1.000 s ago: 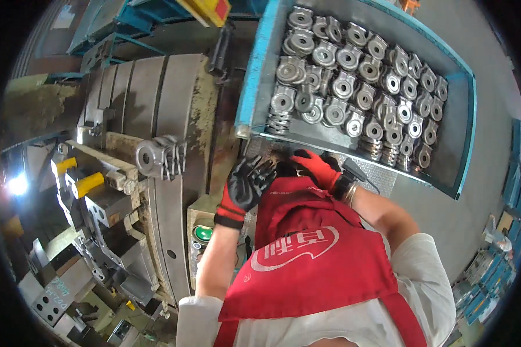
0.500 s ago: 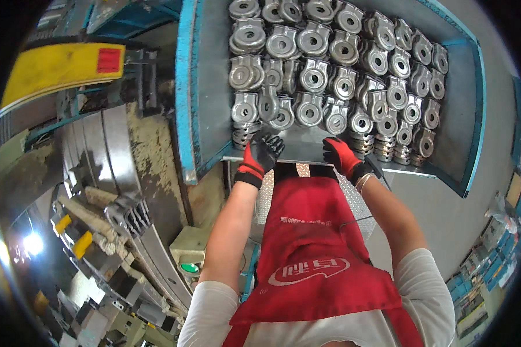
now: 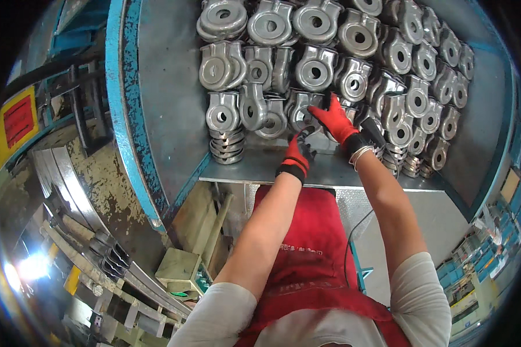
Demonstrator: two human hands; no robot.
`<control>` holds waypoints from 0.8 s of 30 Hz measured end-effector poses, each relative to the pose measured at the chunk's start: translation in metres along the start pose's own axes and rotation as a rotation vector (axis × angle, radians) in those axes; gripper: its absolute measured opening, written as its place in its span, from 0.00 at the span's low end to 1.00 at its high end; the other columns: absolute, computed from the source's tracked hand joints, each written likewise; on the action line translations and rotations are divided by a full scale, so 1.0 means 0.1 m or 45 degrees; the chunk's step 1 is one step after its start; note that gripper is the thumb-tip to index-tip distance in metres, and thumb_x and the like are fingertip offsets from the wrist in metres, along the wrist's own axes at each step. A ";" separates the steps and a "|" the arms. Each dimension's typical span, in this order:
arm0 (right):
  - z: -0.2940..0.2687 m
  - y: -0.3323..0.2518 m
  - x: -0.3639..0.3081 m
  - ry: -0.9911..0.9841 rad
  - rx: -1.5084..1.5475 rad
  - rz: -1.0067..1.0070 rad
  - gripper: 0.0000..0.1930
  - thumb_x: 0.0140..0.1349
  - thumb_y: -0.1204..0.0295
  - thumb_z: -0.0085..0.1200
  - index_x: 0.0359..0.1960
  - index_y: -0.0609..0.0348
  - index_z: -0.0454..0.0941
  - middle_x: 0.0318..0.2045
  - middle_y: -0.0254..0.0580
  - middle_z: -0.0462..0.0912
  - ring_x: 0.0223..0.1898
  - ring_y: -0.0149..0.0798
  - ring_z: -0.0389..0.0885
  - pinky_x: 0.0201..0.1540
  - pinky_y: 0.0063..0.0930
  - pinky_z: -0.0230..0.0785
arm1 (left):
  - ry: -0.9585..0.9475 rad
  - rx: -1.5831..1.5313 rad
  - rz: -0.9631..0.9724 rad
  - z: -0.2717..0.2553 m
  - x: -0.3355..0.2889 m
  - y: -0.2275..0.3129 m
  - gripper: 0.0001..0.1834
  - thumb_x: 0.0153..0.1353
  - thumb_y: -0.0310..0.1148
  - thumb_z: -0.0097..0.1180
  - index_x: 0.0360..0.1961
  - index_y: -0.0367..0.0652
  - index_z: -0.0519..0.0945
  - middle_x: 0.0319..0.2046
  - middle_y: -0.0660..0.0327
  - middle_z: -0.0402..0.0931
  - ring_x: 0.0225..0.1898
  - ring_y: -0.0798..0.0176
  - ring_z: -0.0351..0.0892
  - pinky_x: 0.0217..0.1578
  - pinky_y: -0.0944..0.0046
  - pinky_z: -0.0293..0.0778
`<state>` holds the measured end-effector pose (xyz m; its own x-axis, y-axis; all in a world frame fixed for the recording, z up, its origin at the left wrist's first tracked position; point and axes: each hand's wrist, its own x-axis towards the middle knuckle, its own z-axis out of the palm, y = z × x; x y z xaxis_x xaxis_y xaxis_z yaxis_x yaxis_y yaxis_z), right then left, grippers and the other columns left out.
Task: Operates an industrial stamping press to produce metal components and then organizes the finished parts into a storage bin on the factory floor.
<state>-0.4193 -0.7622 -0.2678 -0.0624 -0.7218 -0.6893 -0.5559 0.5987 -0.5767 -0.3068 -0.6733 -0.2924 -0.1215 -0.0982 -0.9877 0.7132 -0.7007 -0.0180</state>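
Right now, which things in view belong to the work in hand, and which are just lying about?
At the work:
left hand, close to the metal parts
right hand, reaching over them
blue-edged bin, holding the parts

Just around:
yellow panel with a red patch
bright light
pale green box

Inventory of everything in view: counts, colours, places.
Bin: 1, blue and grey, ahead.
Ring-ended parts: dozens, silver, inside bin.
Machinery: count unclear, mostly grey, left.
Part stack: 1, dark, on machinery.
Panel: 1, yellow and red, left edge.
Box: 1, pale green, below bin's left corner.
Light: at least 1, white, lower left.
Storage units: several, mostly blue, right edge.
Apron: 1, red, on person.
Cable: 1, dark, beside apron.
Left grip: 1, red-black glove, near front parts.
Right grip: 1, red-black glove, at front parts.
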 end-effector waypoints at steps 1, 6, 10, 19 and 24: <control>0.05 -0.05 0.06 -0.022 0.010 -0.008 0.45 0.45 0.56 0.58 0.58 0.70 0.47 0.55 0.53 0.61 0.54 0.41 0.62 0.54 0.28 0.55 | -0.002 -0.158 -0.048 -0.01 0.04 0.00 0.11 0.47 0.44 0.54 0.30 0.53 0.73 0.31 0.67 0.64 0.34 0.64 0.62 0.34 0.61 0.63; 0.16 0.09 0.37 -0.319 0.876 0.031 0.37 0.42 0.59 0.61 0.51 0.68 0.61 0.49 0.46 0.69 0.48 0.39 0.68 0.51 0.27 0.59 | -0.028 -0.066 -0.059 -0.03 0.02 0.08 0.12 0.45 0.44 0.55 0.31 0.59 0.72 0.31 0.69 0.65 0.39 0.65 0.62 0.36 0.63 0.61; -0.18 0.13 0.60 -0.643 0.612 0.245 0.36 0.40 0.59 0.62 0.50 0.67 0.63 0.47 0.46 0.71 0.48 0.40 0.69 0.50 0.28 0.60 | 0.069 -0.005 0.067 0.13 0.08 0.22 0.16 0.46 0.39 0.52 0.39 0.55 0.73 0.36 0.64 0.70 0.35 0.59 0.68 0.34 0.62 0.66; 0.18 0.32 0.30 -0.083 -0.012 -0.039 0.47 0.40 0.51 0.58 0.57 0.69 0.52 0.55 0.57 0.60 0.58 0.47 0.58 0.58 0.29 0.51 | -0.399 -0.630 0.086 -0.01 0.44 0.07 0.19 0.51 0.38 0.41 0.44 0.42 0.71 0.43 0.55 0.71 0.45 0.54 0.70 0.48 0.55 0.66; 0.10 -0.08 0.21 -0.297 -0.474 -0.068 0.45 0.36 0.43 0.55 0.51 0.67 0.63 0.51 0.57 0.64 0.56 0.53 0.59 0.55 0.37 0.54 | -0.262 -0.683 0.214 -0.05 0.45 0.08 0.19 0.56 0.44 0.39 0.44 0.45 0.71 0.45 0.56 0.69 0.48 0.56 0.67 0.51 0.56 0.61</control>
<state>-0.4081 -0.7790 -0.2819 0.1397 -0.6249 -0.7681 -0.8165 0.3662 -0.4464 -0.3031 -0.6802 -0.3376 -0.0702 -0.3493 -0.9344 0.9767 -0.2146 0.0069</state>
